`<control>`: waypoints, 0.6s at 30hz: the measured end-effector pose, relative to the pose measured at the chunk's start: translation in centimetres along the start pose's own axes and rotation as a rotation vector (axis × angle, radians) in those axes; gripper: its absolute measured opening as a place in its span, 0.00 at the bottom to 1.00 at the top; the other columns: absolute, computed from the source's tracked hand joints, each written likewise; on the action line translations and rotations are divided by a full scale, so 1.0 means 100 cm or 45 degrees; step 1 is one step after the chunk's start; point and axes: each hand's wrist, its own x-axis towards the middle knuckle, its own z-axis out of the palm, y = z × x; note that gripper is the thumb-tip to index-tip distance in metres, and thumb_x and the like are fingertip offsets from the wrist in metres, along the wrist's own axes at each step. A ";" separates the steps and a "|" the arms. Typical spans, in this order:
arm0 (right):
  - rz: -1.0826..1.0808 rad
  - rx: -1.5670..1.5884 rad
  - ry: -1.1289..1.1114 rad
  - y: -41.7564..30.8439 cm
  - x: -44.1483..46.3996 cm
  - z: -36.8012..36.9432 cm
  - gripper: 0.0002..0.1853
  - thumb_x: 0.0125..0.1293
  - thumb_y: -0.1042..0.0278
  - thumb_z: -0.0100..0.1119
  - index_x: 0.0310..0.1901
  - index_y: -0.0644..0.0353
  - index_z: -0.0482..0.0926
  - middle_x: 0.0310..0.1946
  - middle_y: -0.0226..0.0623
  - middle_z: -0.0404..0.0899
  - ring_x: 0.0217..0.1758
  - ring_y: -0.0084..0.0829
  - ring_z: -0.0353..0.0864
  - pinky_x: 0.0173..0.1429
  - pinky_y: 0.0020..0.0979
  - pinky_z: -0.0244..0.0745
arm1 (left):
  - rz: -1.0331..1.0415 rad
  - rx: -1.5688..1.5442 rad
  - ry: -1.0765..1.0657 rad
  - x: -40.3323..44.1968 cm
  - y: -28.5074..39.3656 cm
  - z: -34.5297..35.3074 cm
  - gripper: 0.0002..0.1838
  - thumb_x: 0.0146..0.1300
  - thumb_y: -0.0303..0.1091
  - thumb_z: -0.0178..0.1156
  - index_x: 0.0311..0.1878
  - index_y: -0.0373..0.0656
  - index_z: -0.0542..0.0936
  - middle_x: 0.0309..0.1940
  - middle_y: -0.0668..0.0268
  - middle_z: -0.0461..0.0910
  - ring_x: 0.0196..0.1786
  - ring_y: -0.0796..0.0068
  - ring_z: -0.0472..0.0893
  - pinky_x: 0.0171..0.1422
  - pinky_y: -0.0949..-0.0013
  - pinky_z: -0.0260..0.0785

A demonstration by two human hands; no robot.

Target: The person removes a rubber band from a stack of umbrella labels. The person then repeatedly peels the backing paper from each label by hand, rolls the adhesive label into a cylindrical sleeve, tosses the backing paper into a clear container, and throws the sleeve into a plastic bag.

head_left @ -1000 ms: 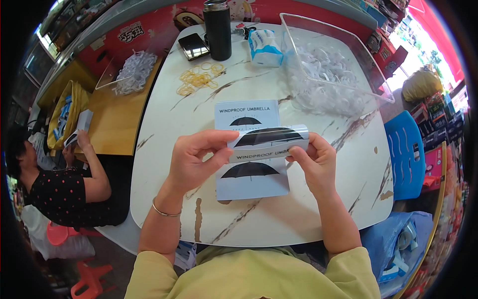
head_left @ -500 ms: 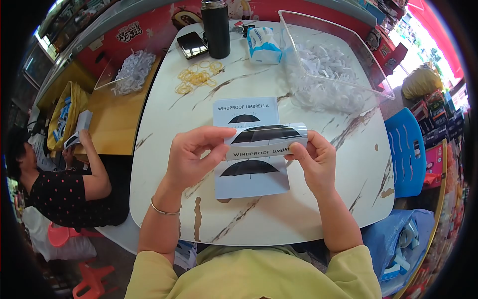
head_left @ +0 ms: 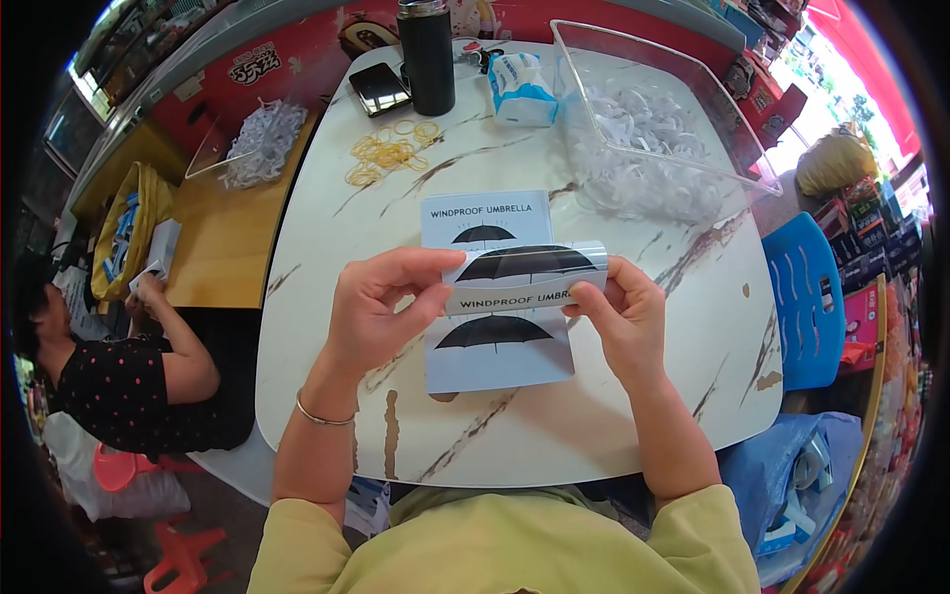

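A glossy printed sheet [head_left: 524, 280], bent over into a curve, is held level between my two hands. It bears a black umbrella picture and the words "WINDPROOF UMBRELLA", partly covered by my right thumb. My left hand [head_left: 391, 302] pinches its left end between thumb and fingers. At the right end, my right hand [head_left: 623, 307] grips it with the thumb in front and fingers behind. Beneath the curved sheet, flat on the marble-patterned table [head_left: 327, 238], lies a stack of similar umbrella sheets [head_left: 500, 366]; how many there are I cannot tell.
Yellow rubber bands [head_left: 388, 156], a phone [head_left: 379, 89], a black bottle [head_left: 427, 59] and a blue-white packet [head_left: 522, 91] lie beyond the sheets. A clear bin [head_left: 673, 163] holds white strips. A blue chair [head_left: 807, 302] stands right; a co-worker [head_left: 119, 386] sits left, handling a paper.
My hands keep the curved sheet in nearly the same place and grip. On the left, the co-worker's hands and the paper have shifted slightly.
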 end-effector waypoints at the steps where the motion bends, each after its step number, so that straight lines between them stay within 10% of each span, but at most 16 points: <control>1: 0.001 0.008 0.002 0.000 0.000 0.000 0.11 0.61 0.76 0.57 0.45 0.70 0.74 0.35 0.35 0.80 0.37 0.19 0.78 0.42 0.24 0.78 | 0.002 0.006 0.003 0.000 0.000 0.000 0.17 0.54 0.12 0.55 0.47 0.33 0.78 0.34 0.66 0.79 0.33 0.85 0.76 0.38 0.82 0.70; 18: 0.024 0.022 0.005 0.001 0.001 0.002 0.10 0.61 0.77 0.57 0.43 0.70 0.74 0.34 0.35 0.80 0.37 0.19 0.79 0.41 0.23 0.78 | 0.001 0.038 0.030 0.000 0.000 0.001 0.17 0.53 0.12 0.55 0.46 0.33 0.79 0.31 0.68 0.78 0.30 0.87 0.75 0.36 0.83 0.69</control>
